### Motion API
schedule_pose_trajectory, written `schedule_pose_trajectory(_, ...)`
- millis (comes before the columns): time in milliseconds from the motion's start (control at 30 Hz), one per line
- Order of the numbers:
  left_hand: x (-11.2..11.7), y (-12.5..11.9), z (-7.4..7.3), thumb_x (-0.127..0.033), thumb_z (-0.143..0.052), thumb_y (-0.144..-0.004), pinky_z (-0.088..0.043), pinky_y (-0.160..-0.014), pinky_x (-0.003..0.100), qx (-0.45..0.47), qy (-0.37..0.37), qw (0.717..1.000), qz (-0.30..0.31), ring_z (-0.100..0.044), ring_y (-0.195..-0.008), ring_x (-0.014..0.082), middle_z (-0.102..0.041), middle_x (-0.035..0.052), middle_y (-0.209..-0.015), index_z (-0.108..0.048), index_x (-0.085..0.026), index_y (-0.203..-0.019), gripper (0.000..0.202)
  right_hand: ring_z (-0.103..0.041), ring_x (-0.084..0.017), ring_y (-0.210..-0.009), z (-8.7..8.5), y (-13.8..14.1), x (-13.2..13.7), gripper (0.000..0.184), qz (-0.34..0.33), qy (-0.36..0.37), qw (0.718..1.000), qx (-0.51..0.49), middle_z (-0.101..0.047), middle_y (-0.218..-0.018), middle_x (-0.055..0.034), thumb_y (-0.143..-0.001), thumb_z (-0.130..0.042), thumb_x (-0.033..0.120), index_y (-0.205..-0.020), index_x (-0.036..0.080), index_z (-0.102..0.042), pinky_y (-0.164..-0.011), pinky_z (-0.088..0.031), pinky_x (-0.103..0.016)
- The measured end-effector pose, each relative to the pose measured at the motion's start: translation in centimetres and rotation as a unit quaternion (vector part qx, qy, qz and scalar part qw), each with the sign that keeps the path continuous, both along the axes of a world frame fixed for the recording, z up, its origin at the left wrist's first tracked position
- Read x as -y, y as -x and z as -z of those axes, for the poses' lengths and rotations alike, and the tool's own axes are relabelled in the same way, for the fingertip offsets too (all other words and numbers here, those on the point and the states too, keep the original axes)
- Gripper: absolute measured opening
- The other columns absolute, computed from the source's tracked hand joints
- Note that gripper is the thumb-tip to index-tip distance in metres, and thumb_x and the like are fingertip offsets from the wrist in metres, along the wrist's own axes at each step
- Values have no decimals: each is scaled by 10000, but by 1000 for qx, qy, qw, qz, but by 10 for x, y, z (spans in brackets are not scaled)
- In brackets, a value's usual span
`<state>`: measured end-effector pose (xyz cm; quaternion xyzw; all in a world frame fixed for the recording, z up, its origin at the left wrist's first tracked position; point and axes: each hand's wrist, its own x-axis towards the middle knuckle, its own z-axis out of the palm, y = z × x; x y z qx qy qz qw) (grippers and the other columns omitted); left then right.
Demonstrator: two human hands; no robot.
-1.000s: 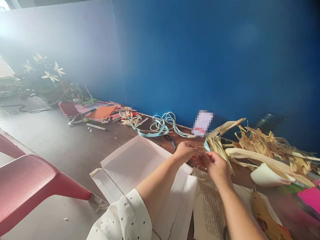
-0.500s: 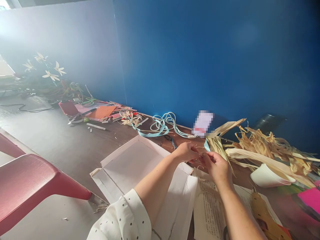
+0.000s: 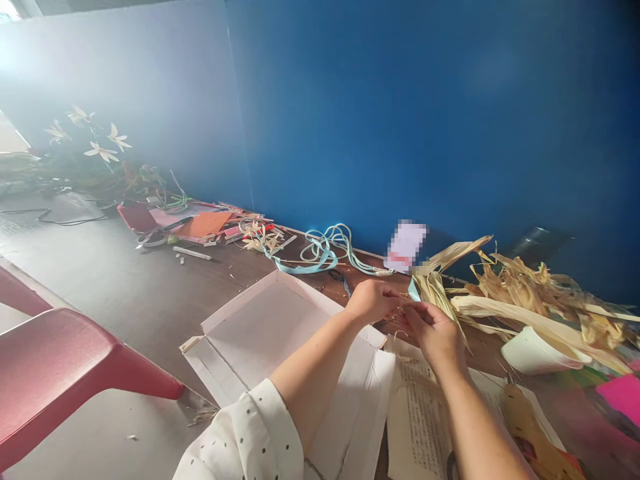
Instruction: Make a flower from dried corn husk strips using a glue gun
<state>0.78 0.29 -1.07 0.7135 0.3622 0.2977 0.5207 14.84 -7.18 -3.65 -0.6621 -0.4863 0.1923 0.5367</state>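
Here the left hand [image 3: 373, 300] and right hand [image 3: 434, 332] meet fingertip to fingertip above the tabletop [image 3: 125, 280], each pinching what seems a thin husk strip [image 3: 403, 305], just beside the husk pile [image 3: 525, 293] and flattened box [image 3: 260, 327]

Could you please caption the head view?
Left hand and right hand pinch a husk strip near a white box and husk pile.

The left hand [image 3: 373, 301] has edged toward the right hand [image 3: 434, 333]; their fingertips now meet on the thin husk strand [image 3: 405, 305], closing the earlier gap
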Motion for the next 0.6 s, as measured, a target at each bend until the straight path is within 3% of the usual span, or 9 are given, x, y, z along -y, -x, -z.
schedule_pose_trajectory(200,3,1,-3,-295,-570,-770,-484,-614,228,-32,6,999,-7,-578,-578,114,-648,5,-631,-728,-172,-807,204,-712,-274,-852,0,2,1,402,-23,22,995,-97,-749,-909,-74,-720,-689,454,-1056,234,-709,-748,-586,-406)
schedule_pose_trajectory(400,0,0,0,-279,-610,-736,-483,-578,219,-39,12,999,-23,-587,-569,126,-648,11,-608,-718,-165,-742,157,-713,-283,-856,-1,1,-2,366,-52,36,983,-171,-752,-903,-50,-665,-744,444,-981,259,-735,-769,-590,-427)
schedule_pose_trajectory(600,-1,2,-2,-406,-618,-758,-483,-560,226,-28,13,999,-34,-580,-552,125,-666,29,-644,-718,-162,-764,264,-719,-270,-734,8,-8,-6,232,-43,49,975,-211,-752,-804,-29,-636,-769,410,-820,269,-749,-711,-604,-430)
